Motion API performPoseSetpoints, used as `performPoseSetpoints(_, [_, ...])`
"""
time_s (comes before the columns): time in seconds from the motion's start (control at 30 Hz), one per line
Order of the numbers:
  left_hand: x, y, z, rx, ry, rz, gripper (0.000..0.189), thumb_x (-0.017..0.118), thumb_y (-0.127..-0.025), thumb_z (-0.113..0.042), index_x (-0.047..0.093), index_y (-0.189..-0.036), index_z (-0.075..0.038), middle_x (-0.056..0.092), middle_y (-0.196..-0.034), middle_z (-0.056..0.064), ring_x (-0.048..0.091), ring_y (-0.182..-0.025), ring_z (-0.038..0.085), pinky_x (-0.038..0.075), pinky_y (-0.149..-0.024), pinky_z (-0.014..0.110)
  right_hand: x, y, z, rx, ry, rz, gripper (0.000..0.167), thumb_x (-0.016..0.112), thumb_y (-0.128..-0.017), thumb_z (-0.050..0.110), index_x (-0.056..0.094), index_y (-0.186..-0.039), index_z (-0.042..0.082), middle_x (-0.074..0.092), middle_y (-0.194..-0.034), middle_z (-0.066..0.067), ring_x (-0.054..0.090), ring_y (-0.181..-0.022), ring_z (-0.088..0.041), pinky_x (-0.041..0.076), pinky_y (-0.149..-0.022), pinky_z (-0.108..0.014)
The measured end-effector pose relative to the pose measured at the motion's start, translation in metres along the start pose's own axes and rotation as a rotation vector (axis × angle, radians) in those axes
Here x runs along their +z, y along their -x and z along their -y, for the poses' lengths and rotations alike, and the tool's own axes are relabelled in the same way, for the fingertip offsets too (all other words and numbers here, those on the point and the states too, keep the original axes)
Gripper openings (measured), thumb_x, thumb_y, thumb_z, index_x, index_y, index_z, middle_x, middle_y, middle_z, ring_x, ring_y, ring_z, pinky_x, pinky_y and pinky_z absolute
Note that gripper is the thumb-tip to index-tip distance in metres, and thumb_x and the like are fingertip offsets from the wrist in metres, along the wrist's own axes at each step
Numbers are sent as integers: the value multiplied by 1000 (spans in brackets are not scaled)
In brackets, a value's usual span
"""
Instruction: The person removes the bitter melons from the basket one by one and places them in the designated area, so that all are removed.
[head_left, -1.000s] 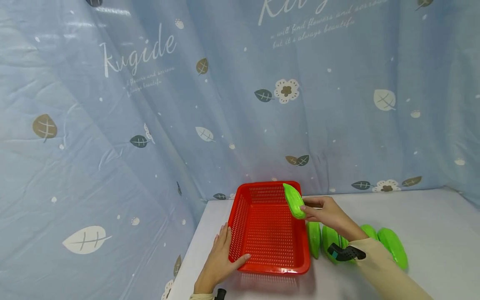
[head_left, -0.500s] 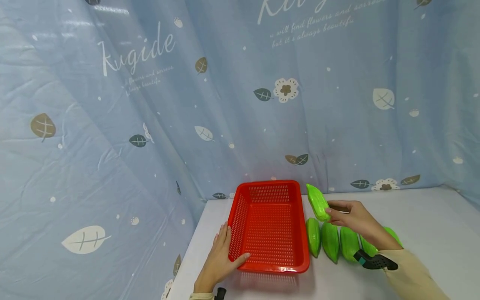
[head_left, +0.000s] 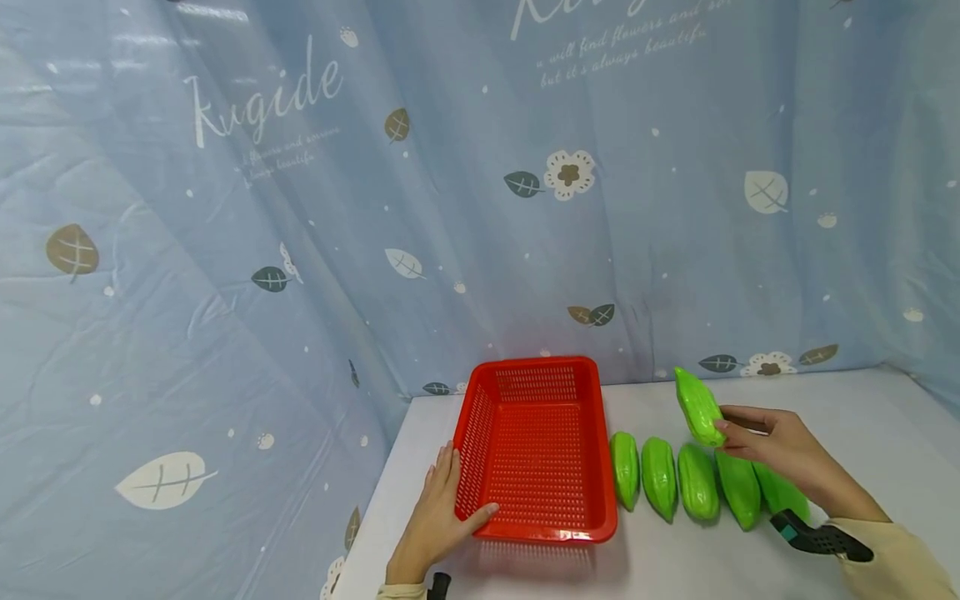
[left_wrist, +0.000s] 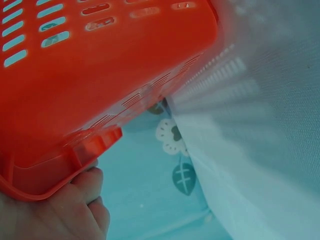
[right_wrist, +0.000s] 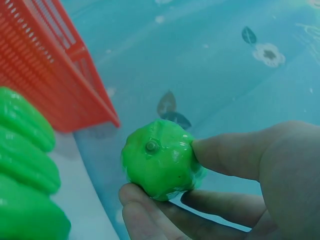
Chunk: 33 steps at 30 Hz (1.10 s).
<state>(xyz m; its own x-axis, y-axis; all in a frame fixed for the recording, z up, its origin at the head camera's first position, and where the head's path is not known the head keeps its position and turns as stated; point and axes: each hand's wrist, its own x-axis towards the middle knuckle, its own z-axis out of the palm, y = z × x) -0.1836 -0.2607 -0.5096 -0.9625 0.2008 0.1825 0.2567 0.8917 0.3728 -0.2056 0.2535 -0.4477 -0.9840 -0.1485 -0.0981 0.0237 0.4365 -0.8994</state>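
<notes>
My right hand point(head_left: 780, 446) holds a green ridged gourd point(head_left: 699, 407) up between thumb and fingers, over the far end of a row. In the right wrist view, thumb and fingertips pinch this gourd point(right_wrist: 159, 157) around its end, where a small round nub shows. Several similar green gourds point(head_left: 658, 479) lie side by side on the table, right of a red plastic basket point(head_left: 606, 492). My left hand point(head_left: 435, 517) rests at the basket's near-left corner, fingers straight along the left side and thumb across the rim. From the left wrist view, this hand point(left_wrist: 65, 210) touches the rim's underside.
A white cloth point(head_left: 862, 433) covers the table. Behind it and to the left hangs a pale blue curtain point(head_left: 480, 217) printed with leaves and flowers. The basket's perforated floor point(head_left: 536, 454) is visible, and its far rim stands near the curtain.
My right hand has carried the gourd to the right, from over the basket's right rim to above the right part of the row. My left hand stays at the basket corner.
</notes>
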Motion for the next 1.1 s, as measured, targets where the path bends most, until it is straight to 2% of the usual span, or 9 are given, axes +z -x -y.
performPoseSetpoints(0.2, [0, -1, 0, 5, 3, -14, 112, 62, -88, -72, 21, -163, 1, 11, -175, 15, 16, -162, 36, 22, -128, 62, -16, 8, -13, 42, 52, -30, 78, 51, -109, 42, 28, -155, -17, 50, -146, -41, 73, -90, 1, 64, -87, -36])
performPoseSetpoints(0.5, [1, -2, -1, 8, -1, -9, 114, 60, -87, -75, 21, -164, 0, 11, -175, 13, 16, -163, 35, 22, -128, 62, -33, 18, -43, 99, 101, -82, 83, 48, -109, 46, 26, -154, -19, 37, -151, -46, 69, -83, 6, 65, -83, -35])
performPoseSetpoints(0.57, [0, -2, -1, 7, -1, -9, 114, 60, -88, -74, 21, -164, 0, 11, -175, 14, 16, -163, 34, 22, -128, 61, -36, 19, -49, 121, 113, -90, 85, 47, -108, 48, 25, -153, -20, 35, -152, -46, 72, -85, 1, 65, -83, -37])
performPoseSetpoints(0.73, [-2, -2, -2, 12, 6, -7, 112, 61, -88, -72, 21, -163, 1, 11, -175, 15, 17, -162, 36, 22, -129, 61, -43, 24, -61, 190, 151, -95, 90, 44, -108, 53, 22, -152, -23, 30, -152, -49, 76, -96, -24, 65, -83, -41])
performPoseSetpoints(0.8, [-2, -1, -2, 6, 9, -3, 112, 61, -88, -73, 21, -164, 0, 10, -175, 14, 16, -162, 35, 21, -129, 61, -45, 26, -65, 217, 160, -96, 92, 43, -107, 55, 21, -151, -24, 27, -152, -50, 76, -98, -29, 65, -83, -42])
performPoseSetpoints(0.93, [-1, -1, -1, -6, 8, 1, 113, 60, -88, -74, 20, -164, -1, 10, -176, 12, 15, -163, 34, 21, -129, 60, -48, 29, -76, 274, 148, -112, 97, 44, -106, 58, 19, -151, -24, 21, -151, -51, 75, -97, -31, 65, -83, -42])
performPoseSetpoints(1.1, [-1, 0, -1, 2, 8, -10, 113, 60, -88, -74, 21, -164, -1, 11, -175, 13, 16, -163, 35, 22, -129, 60, -50, 31, -98, 338, 126, -147, 104, 48, -102, 63, 17, -151, -24, 25, -149, -52, 75, -91, -30, 65, -80, -43])
